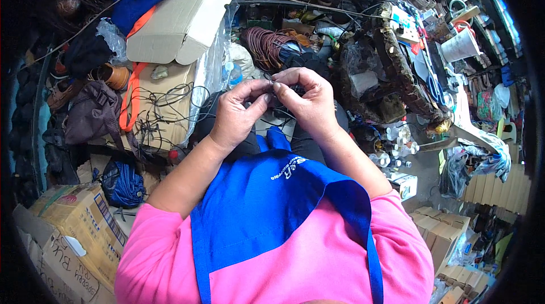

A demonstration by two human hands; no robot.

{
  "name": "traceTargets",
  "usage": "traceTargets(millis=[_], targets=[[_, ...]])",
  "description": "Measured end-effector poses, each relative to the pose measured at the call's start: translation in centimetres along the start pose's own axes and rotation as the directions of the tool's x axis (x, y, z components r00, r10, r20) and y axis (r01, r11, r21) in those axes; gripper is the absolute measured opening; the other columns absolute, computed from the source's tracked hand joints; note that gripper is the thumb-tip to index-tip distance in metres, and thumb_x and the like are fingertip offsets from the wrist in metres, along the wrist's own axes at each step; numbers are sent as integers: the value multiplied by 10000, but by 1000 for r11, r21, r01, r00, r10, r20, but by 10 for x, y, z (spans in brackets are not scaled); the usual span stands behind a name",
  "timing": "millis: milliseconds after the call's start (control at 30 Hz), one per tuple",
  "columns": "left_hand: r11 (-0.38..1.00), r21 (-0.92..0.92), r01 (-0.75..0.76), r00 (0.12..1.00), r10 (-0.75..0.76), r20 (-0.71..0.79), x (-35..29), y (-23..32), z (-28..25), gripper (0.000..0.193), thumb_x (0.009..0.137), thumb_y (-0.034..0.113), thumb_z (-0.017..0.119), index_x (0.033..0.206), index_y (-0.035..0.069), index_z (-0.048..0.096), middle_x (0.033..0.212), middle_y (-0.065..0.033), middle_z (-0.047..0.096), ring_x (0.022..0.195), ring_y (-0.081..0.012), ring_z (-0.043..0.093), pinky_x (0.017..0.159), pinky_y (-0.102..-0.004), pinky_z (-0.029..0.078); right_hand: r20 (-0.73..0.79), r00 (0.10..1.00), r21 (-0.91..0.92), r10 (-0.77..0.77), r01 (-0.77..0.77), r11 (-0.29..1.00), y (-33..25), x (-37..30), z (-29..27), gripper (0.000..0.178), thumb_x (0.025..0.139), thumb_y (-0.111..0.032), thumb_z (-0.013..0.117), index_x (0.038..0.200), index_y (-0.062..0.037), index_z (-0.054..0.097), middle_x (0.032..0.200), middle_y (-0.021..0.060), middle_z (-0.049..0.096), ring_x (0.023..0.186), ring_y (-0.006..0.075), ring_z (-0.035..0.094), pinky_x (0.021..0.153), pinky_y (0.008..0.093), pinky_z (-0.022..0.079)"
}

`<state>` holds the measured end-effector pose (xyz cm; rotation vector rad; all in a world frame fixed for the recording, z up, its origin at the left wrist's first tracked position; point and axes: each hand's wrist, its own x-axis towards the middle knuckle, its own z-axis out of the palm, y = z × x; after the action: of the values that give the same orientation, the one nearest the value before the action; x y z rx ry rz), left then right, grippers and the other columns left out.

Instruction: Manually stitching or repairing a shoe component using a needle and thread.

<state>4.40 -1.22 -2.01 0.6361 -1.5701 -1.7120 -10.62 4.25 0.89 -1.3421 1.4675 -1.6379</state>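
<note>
The fingers [301, 76] of the left hand [234, 114] and right hand [315, 102] were pinched narrowly on a dark piece [272, 83], too small to identify, between their tips. Tangled black cords [149, 128] lay left of the fingers; coiled reddish-brown cord [265, 45] lay beyond them.

orange strap [131, 97]; blue bag [122, 183] near yellow carton [82, 216]

Lettering [290, 168] on apron [255, 213] and cartons [85, 224]
</note>
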Motion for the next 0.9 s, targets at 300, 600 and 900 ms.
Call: traceTargets(millis=[300,600,900], targets=[[999,37,-17,1000,17,3,-1,-2,-4,217,873,-21,548,1088,-6,564,984,-70,624,896,-122,595,822,-266,493,22,999,-81,-24,25,996,-4,2,-1,66,708,-47,667,740,-4,630,768,83,651,741,153,616,697,276,485],[998,32,-48,997,50,-52,-2,1,-1,205,832,-26,598,1033,9,606,898,-33,642,807,-75,596,742,-225,491,34,998,-123,-48,52,991,-9,2,-1,73,706,-62,661,743,-9,626,777,90,654,750,173,627,700,286,489],[998,22,-54,997,55,-48,-3,6,-1,200,836,-26,593,1032,10,604,894,-29,642,811,-73,594,746,-220,487,55,992,-194,-111,119,974,-17,3,-1,82,700,-80,667,718,-18,618,755,94,653,733,206,640,680,304,495]])
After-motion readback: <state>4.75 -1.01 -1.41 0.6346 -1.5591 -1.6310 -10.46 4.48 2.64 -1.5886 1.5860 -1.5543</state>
